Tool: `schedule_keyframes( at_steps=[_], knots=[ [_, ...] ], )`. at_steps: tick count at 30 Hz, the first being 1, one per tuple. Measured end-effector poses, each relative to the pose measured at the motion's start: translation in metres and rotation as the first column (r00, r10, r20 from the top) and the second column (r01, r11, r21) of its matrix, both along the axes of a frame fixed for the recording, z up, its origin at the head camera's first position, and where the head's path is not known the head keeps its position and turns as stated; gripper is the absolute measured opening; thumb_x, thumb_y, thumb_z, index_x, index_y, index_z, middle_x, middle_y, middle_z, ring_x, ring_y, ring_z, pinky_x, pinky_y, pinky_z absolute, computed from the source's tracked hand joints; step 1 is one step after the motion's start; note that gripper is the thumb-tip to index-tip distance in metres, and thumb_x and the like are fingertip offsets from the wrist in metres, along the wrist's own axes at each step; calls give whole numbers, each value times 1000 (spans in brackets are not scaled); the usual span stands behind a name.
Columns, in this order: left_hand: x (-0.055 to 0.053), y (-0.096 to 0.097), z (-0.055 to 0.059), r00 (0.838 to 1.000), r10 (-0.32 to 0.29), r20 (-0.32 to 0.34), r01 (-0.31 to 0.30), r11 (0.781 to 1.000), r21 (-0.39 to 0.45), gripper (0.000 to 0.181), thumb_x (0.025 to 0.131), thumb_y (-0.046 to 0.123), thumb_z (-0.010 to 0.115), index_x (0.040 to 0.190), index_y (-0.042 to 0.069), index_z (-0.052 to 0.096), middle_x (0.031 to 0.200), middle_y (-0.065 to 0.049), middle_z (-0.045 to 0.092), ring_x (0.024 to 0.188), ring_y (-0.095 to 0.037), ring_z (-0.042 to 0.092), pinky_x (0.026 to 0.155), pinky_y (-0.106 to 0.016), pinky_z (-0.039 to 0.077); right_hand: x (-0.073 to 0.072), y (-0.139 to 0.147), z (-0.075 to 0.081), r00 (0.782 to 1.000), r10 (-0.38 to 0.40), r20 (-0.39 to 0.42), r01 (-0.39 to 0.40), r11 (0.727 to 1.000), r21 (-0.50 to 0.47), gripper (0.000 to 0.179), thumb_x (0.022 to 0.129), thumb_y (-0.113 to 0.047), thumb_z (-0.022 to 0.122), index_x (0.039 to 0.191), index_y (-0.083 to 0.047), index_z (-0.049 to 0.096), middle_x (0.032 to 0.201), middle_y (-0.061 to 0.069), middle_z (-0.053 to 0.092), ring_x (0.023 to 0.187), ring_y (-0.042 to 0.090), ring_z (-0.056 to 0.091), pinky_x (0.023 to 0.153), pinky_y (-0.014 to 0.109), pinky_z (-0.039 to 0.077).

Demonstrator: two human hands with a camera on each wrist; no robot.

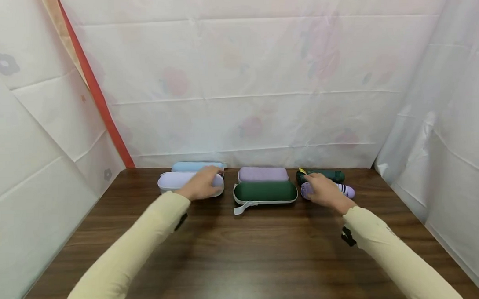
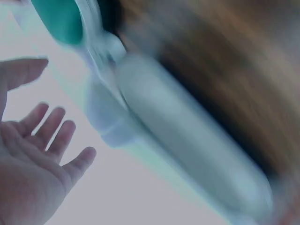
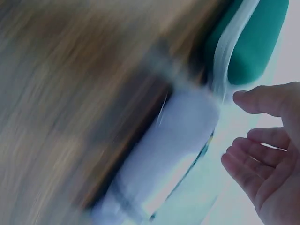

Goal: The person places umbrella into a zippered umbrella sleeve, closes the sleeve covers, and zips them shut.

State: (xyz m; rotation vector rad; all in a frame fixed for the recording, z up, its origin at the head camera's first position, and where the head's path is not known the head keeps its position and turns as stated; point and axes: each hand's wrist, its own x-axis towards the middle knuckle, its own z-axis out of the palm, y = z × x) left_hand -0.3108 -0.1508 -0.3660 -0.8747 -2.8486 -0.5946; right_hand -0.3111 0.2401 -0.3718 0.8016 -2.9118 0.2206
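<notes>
My left hand (image 1: pixel 202 184) is over the right end of a pale lavender zip case (image 1: pixel 172 181). In the left wrist view its fingers (image 2: pixel 61 138) are spread and relaxed, apart from the blurred case (image 2: pixel 187 140). Behind that case lies a light blue case (image 1: pixel 196 167). My right hand (image 1: pixel 325 190) is over a folded lilac umbrella (image 1: pixel 347 191) with dark bands, partly hiding it. In the right wrist view the fingers (image 3: pixel 251 164) are loosely bent and hold nothing beside the umbrella (image 3: pixel 180 129). A folded dark green umbrella (image 1: pixel 330 176) lies behind it.
Between the hands, a dark green zip case (image 1: pixel 266 192) with a pale strap (image 1: pixel 243 207) lies in front of a purple case (image 1: pixel 263 174). All rest near the back edge of a brown wooden table (image 1: pixel 235 246). White patterned sheets (image 1: pixel 237 79) enclose the back and sides.
</notes>
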Motion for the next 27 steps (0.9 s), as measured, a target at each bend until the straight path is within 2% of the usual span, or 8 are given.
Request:
schedule_keyframes(
  at_steps=[2,5,10,12,16,22,24,27],
  knots=[
    [-5,-22,5,1000,27,12,-26,996,-88,55,79,15,73,123,-11,52,121,-27,54,116,-42,47,97,-50,37,-1,16,1,1000,-28,5,28,1000,7,53,81,-5,71,125,16,51,126,34,50,116,48,47,88,54,44],
    [-7,-50,8,992,95,77,-78,975,-206,65,74,21,77,125,-10,51,124,-27,53,116,-44,46,95,-53,37,-3,38,-3,998,-48,27,47,999,20,49,81,-3,68,124,15,52,125,33,50,115,48,47,87,55,43],
    [-4,-79,12,966,208,153,-151,936,-319,71,75,23,76,133,-7,46,132,-29,46,122,-47,40,94,-63,33,-6,63,-14,1000,-19,22,19,1000,21,49,77,-1,71,121,13,55,118,30,55,109,46,52,86,56,43],
    [-2,-83,13,958,236,166,-168,924,-342,71,77,21,75,134,-6,45,134,-29,44,123,-47,38,94,-65,31,-5,69,-18,999,-7,38,7,1000,10,52,76,-1,74,121,13,55,117,30,55,108,46,52,86,56,43],
    [1,-85,16,958,234,167,-162,919,-359,70,76,18,76,135,-6,46,134,-29,44,123,-47,37,94,-65,31,-6,75,-25,997,9,78,-8,1000,-5,61,75,-1,77,128,11,50,121,31,52,111,48,48,86,59,41],
    [4,-80,14,969,210,132,-152,925,-348,65,71,16,80,127,-4,54,124,-24,52,115,-41,45,91,-60,37,-10,77,-34,1000,-15,7,15,999,39,65,72,-5,80,130,6,51,118,27,55,107,46,50,78,61,43],
    [6,-79,12,961,221,164,-158,931,-328,64,70,15,81,125,-4,54,120,-22,54,109,-38,49,89,-57,40,-10,77,-36,1000,-24,-7,25,998,51,64,72,-5,80,128,5,53,116,27,57,104,46,52,77,59,44],
    [9,-80,10,933,267,242,-188,934,-305,65,70,14,82,125,-3,52,116,-19,56,101,-34,54,86,-51,44,-9,77,-37,1000,-30,-3,30,998,53,61,71,-3,79,127,5,55,114,27,58,101,47,54,75,58,45]
  ],
)
